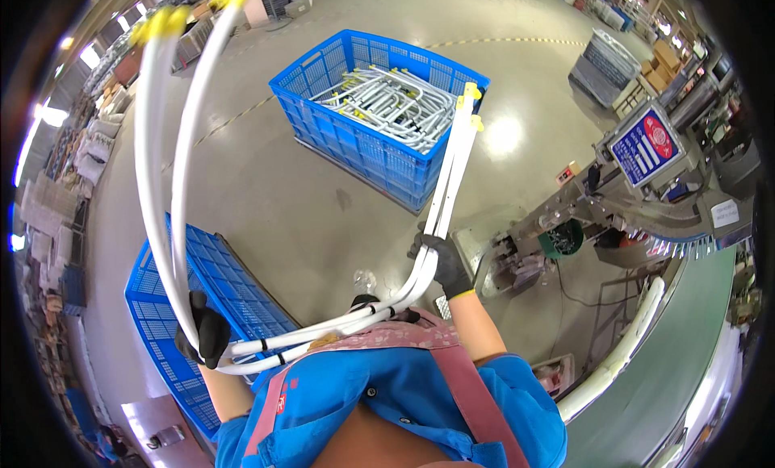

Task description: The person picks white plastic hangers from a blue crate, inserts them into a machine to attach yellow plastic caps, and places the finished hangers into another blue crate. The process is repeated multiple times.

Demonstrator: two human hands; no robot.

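Note:
Two white U-shaped tubes [327, 332] lie side by side across my front, with black bands on their lower stretch and yellow pieces on their upper ends. My left hand [208, 329], in a dark glove, is closed round the tubes near their left bend. On the other side my gloved right hand [442, 262] grips both tubes just above the right bend. Their left arms rise toward the upper left, where the yellow ends are smeared by motion. The right arms reach up in front of a blue crate.
The large blue crate [355, 157] ahead holds many metal tubes [395, 105] with yellow ends. Another blue crate [234, 270] stands at my left. To the right are a machine [646, 145], a green bin [563, 239] and a green-topped bench [686, 347] bearing a white tube.

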